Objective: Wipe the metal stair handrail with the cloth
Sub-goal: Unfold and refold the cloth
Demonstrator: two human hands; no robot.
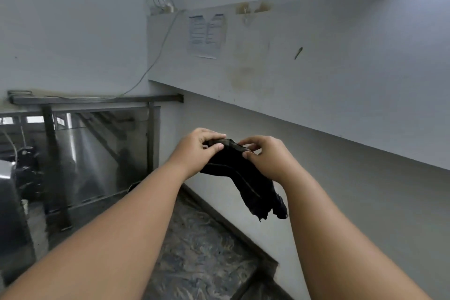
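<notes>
Here you hold the cloth [246, 178] up in front of you with both hands, out over the stair floor [202, 246]. Your left hand [197, 151] pinches the top edge of the cloth between thumb and fingers, and your right hand [264, 156] pinches the same edge just beside it, so the two grips sit close together. The cloth is dark, bunched along the top, and its loose end hangs down and to the right, under your right wrist, touching nothing else. The metal handrail [97, 99] runs level well off to the left, fixed to the wall, with a glass panel [102, 151] below it; neither hand nor cloth is near it. On the wall ahead, papers [207, 35] are stuck above the sloped band, and a thin cable [155, 61] drops beside them.
</notes>
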